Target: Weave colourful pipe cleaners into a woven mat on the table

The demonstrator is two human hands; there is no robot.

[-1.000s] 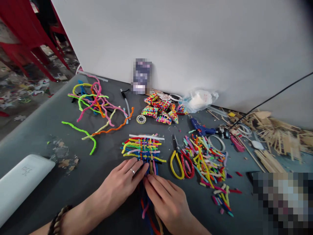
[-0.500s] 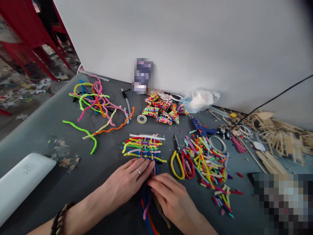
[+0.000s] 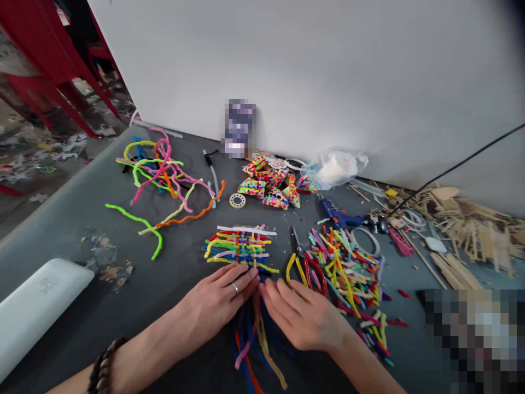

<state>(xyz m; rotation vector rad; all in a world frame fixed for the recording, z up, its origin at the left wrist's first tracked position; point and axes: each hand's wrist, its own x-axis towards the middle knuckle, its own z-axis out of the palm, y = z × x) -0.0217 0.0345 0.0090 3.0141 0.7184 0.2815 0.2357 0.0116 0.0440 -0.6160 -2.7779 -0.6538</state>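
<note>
My left hand [image 3: 223,293] lies flat, fingertips pressed to the near edge of a woven mat [image 3: 241,246] of colored pipe cleaners on the grey table [image 3: 164,284]; my right hand [image 3: 305,314] curves beside its trailing strands [image 3: 268,353]. Whether either pinches one, I cannot tell. Beyond, a clear plastic bag [image 3: 361,162] holds something white [image 3: 334,168] by the pale wall [image 3: 307,82]. Red chairs [image 3: 45,44] stand on a scrap-littered floor [image 3: 53,148].
</note>
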